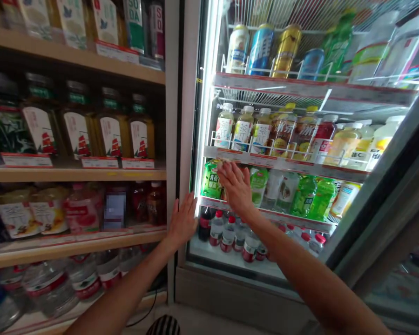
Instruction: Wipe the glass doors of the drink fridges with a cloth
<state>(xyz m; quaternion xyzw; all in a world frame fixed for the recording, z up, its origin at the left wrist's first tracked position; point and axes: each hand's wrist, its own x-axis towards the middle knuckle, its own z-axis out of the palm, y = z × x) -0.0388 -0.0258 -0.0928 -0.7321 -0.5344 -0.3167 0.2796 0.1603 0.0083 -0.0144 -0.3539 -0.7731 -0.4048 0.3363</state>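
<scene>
My left hand lies with fingers stretched against the metal frame at the left side of the lit drinks fridge. My right hand reaches into the fridge, fingers extended, at the price strip of the middle shelf. A pale patch shows at its fingertips; whether this is a separate thing, I cannot tell. Left of that hand stands a green tea bottle with Chinese lettering. To its right is another bottle with a green label. Part of the row between them is hidden behind the hand.
The fridge door stands open at the right. Cans and bottles fill the wire shelves, with red-capped bottles at the bottom. Left is a wooden shelf of bottled drinks. A dark cable hangs low.
</scene>
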